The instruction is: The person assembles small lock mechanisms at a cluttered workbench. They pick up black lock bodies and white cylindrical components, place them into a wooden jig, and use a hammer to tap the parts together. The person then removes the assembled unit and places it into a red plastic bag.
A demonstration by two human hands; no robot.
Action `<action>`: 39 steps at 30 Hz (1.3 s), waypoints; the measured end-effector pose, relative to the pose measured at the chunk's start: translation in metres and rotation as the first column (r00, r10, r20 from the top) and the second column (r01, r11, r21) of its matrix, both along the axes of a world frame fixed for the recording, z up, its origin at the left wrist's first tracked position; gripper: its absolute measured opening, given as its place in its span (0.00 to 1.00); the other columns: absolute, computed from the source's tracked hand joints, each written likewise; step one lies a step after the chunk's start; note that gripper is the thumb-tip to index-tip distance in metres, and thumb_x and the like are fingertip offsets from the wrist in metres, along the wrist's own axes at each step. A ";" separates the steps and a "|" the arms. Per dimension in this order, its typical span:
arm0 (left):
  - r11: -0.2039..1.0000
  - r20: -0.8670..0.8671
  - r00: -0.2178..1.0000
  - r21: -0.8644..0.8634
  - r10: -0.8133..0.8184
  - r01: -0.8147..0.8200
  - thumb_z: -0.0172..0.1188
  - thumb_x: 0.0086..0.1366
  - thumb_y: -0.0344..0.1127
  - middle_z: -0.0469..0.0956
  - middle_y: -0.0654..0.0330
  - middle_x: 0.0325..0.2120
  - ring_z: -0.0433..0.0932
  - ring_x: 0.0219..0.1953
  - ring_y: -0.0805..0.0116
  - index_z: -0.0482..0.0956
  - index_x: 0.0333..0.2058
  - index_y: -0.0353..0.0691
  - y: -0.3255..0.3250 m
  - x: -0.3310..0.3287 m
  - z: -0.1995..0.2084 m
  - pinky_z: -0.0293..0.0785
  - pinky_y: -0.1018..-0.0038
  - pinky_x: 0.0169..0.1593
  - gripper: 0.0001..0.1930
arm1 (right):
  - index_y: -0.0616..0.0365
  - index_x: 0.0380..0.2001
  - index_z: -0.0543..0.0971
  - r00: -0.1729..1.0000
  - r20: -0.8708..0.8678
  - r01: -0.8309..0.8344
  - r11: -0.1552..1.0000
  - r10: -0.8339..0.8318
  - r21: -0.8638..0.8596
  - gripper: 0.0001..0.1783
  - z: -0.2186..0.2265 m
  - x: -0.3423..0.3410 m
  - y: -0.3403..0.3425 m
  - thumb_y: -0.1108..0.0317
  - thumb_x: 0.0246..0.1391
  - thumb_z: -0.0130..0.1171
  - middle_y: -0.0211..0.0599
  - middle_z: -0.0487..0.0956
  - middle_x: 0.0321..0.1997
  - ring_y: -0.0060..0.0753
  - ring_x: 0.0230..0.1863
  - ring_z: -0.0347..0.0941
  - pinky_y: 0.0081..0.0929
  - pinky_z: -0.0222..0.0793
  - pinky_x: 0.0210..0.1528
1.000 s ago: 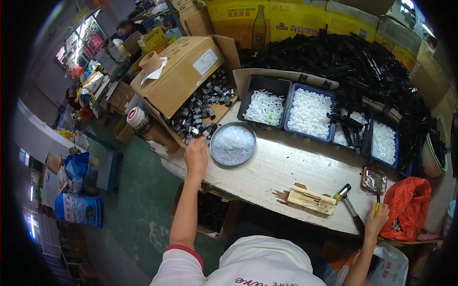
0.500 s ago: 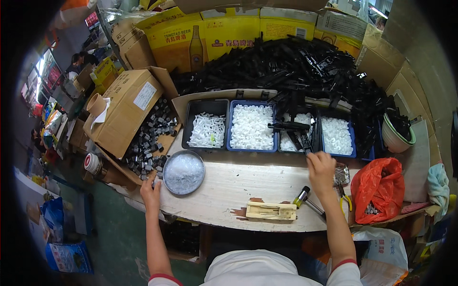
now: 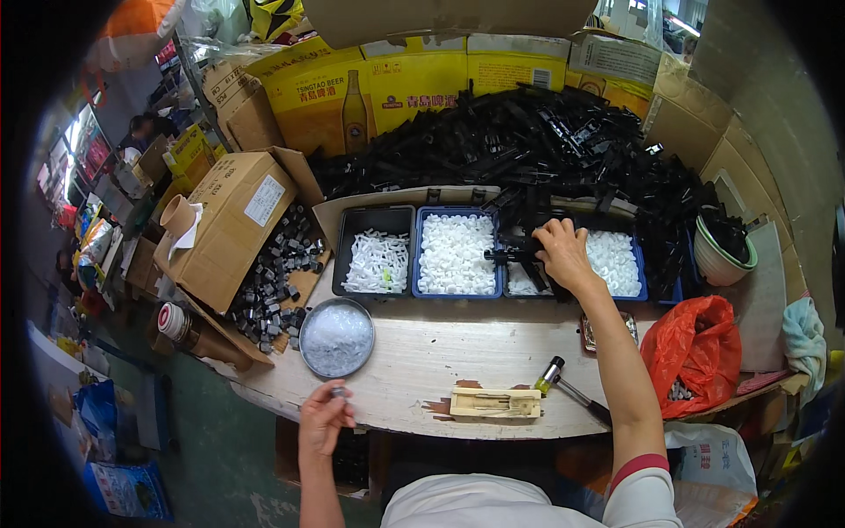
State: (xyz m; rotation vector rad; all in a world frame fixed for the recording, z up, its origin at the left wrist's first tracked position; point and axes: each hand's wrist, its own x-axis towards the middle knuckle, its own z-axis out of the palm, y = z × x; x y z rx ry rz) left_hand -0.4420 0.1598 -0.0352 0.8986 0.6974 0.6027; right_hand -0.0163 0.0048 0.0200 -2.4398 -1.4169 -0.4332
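Observation:
My left hand (image 3: 324,421) is in front of the round metal dish (image 3: 337,338), above the table's near edge. Its fingers are pinched on a small grey block (image 3: 338,392), blurred by motion. Farther off, my right hand (image 3: 563,253) reaches over the third bin of white parts, its fingers curled down onto a black plastic part (image 3: 506,255); the fingertips are partly hidden. Clear, glassy-looking bits fill the dish. Loose dark grey blocks (image 3: 268,290) lie in a heap beside the open carton.
Bins of white parts stand in a row, including a black bin (image 3: 377,264) and a blue bin (image 3: 457,255). Behind rises a heap of black parts (image 3: 546,132). Nearer are a wooden fixture (image 3: 495,403), a hammer (image 3: 572,387) and a red bag (image 3: 693,352).
My left hand has moved from the block heap toward me and right, now with a small block. My right hand has moved farther away and slightly left, onto the black parts.

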 end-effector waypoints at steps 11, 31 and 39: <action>0.942 0.021 0.946 -0.087 -0.324 0.325 0.54 0.57 0.25 0.75 0.50 0.33 0.76 0.27 0.69 0.69 0.45 0.30 -0.059 0.076 -0.001 0.75 0.77 0.25 0.15 | 0.59 0.29 0.73 0.510 -0.738 -0.229 0.896 0.443 0.380 0.14 0.007 -0.110 -0.059 0.75 0.34 0.64 0.34 0.74 0.33 0.34 0.33 0.70 0.25 0.64 0.35; 0.924 -0.010 0.933 -0.147 -0.359 0.354 0.55 0.57 0.26 0.75 0.55 0.26 0.76 0.24 0.71 0.71 0.42 0.29 -0.072 0.075 -0.002 0.75 0.79 0.22 0.13 | 0.62 0.29 0.72 0.990 -0.028 -0.132 0.849 0.136 -0.511 0.11 0.048 -0.179 -0.125 0.75 0.36 0.52 0.37 0.69 0.26 0.34 0.33 0.66 0.32 0.56 0.36; 0.953 -0.025 0.959 -0.124 -0.283 0.277 0.55 0.57 0.27 0.74 0.58 0.25 0.76 0.25 0.73 0.71 0.41 0.31 -0.070 0.070 0.001 0.75 0.80 0.24 0.13 | 0.58 0.33 0.72 0.888 -0.193 -0.444 0.886 0.417 -0.129 0.13 -0.030 -0.198 -0.074 0.69 0.39 0.55 0.35 0.71 0.37 0.32 0.39 0.65 0.39 0.52 0.45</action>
